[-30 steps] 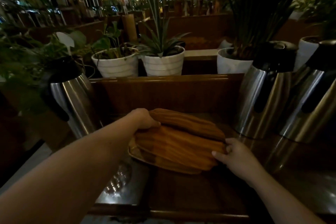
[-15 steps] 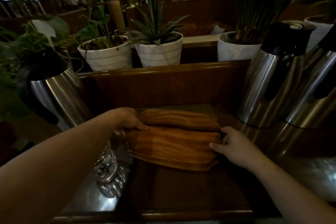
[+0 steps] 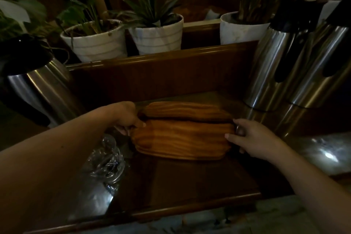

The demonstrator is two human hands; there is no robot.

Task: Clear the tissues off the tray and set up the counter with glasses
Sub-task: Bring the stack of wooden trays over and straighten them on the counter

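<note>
Wooden trays (image 3: 182, 138): 2, ribbed, overlapping on the counter (image 3: 190, 178); left hand (image 3: 126, 118) and right hand (image 3: 252, 138) each pinch an end of the nearer tray. Judged rigid, light, smooth; best held by opposite rims. Glass (image 3: 106, 159) just beside: fragile.

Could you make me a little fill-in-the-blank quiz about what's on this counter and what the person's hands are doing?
1. Both hands, the left hand and the right hand, grip the ends of a ribbed ____ tray.
2. To the tray's right stand ____ steel flasks side by side.
3. Behind the counter's back wall sit plants in ____ pots.
4. A clear ____ stands below the left hand.

Missing words: wooden; two; white; glass
</note>
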